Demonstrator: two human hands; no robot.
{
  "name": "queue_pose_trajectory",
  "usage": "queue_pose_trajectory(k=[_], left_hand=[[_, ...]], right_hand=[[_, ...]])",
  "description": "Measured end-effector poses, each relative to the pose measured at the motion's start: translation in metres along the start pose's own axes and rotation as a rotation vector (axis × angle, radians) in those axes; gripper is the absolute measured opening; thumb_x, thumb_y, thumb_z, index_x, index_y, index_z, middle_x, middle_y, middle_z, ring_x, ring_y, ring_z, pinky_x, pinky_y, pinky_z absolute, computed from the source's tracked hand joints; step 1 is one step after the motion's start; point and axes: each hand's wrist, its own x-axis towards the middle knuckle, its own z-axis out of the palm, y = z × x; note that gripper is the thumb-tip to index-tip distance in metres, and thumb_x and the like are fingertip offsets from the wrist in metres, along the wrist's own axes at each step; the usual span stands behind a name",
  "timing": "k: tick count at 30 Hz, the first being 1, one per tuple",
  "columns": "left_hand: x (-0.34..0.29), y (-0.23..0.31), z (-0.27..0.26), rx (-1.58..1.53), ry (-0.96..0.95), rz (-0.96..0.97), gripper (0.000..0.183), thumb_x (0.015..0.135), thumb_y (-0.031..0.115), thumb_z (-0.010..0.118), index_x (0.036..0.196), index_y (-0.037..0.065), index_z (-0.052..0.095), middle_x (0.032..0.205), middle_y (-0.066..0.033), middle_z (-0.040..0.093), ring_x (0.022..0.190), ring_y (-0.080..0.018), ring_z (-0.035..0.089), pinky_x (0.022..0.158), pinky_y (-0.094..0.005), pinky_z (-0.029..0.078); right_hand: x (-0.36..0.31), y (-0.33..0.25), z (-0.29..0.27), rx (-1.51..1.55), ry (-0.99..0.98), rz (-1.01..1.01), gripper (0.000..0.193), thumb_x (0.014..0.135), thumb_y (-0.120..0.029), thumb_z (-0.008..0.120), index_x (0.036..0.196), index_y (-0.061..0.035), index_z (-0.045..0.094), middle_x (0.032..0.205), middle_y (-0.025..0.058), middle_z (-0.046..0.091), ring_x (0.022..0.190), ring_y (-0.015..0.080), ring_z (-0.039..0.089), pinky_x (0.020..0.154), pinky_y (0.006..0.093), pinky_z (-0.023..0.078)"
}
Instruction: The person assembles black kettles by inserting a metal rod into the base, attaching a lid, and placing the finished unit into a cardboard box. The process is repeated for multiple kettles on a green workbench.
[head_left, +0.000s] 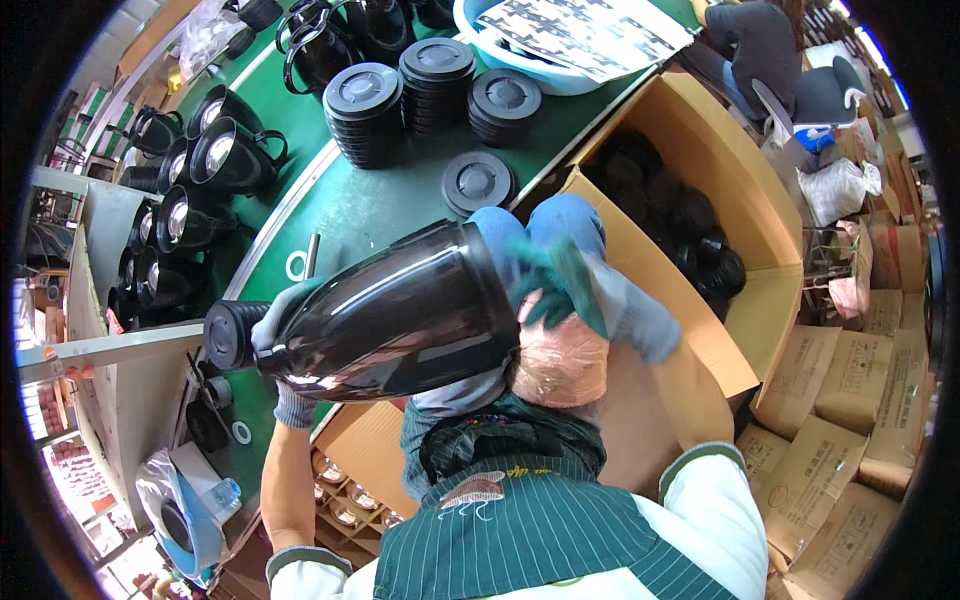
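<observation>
A glossy black jug body [400, 315] lies sideways across my lap, its narrow end to the left. My left hand [288, 330], in a grey glove, is closed round that narrow end. At the wide end, a rounded copper-pink piece [562, 362] with a shiny surface sits against the rim; how far it reaches inside is hidden. My right hand [560, 285], in a green and grey glove, is over this piece, its fingers smeared by motion. Just beyond my left hand is a ribbed black stack [232, 335].
Stacks of round black lids [363, 90] and one separate lid [478, 183] stand on the green table [385, 205]. Black handled jugs [232, 155] line the left side. An open carton [770, 240] with black parts is at right. A seated person [755, 50] is farther off.
</observation>
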Motion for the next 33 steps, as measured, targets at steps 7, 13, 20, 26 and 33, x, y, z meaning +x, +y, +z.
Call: queue_pose_trajectory(k=[7,13,20,26,33], left_hand=[[-0.015,-0.003,0.026,-0.24,0.149,-0.052,0.032,0.09,0.018,0.072,0.113,-0.004,0.075,0.108,-0.0192,0.077,0.102,-0.0275,0.076,0.092,-0.0356,0.06],[0.003,0.041,-0.017,0.478,-0.026,0.408,0.031,0.082,0.016,0.073,0.11,0.002,0.078,0.107,-0.0152,0.078,0.097,-0.0298,0.077,0.089,-0.0345,0.06],[-0.01,0.013,0.014,-0.986,-0.098,-0.277,0.038,0.096,0.014,0.071,0.129,-0.006,0.066,0.122,-0.0116,0.071,0.108,-0.0176,0.067,0.1,-0.0333,0.055],[-0.012,0.019,-0.019,0.282,0.052,0.462,0.031,0.084,0.017,0.074,0.109,0.0,0.077,0.104,-0.0164,0.079,0.094,-0.0328,0.078,0.086,-0.0364,0.06],[-0.022,0.004,0.015,-0.987,-0.038,-0.432,0.039,0.098,0.023,0.066,0.123,-0.006,0.07,0.118,-0.0148,0.075,0.104,-0.0234,0.072,0.097,-0.0357,0.057]], right_hand=[[0.03,-0.026,0.035,0.266,0.327,-0.242,0.125,0.083,-0.077,0.068,0.166,0.0009,0.017,0.17,0.0288,0.019,0.156,0.045,0.027,0.126,0.0496,0.025],[0.032,-0.029,0.018,0.62,0.089,0.226,0.12,0.087,-0.076,0.063,0.168,-0.0018,0.014,0.171,0.0291,0.015,0.158,0.0444,0.022,0.127,0.0487,0.02],[0.026,-0.045,0.05,0.352,0.21,-0.115,0.115,0.092,-0.075,0.056,0.168,-0.0017,0.011,0.173,0.0277,0.011,0.16,0.0415,0.018,0.129,0.0464,0.015],[0.018,-0.044,0.057,0.997,0.112,0.424,0.062,0.111,-0.021,0.05,0.165,-0.0043,0.026,0.166,0.0116,0.035,0.148,0.0215,0.041,0.125,0.0372,0.032],[0.035,-0.064,0.059,0.613,0.233,0.105,0.065,0.113,-0.028,0.043,0.167,-0.0037,0.018,0.172,0.0136,0.024,0.155,0.0235,0.029,0.129,0.0374,0.021]])
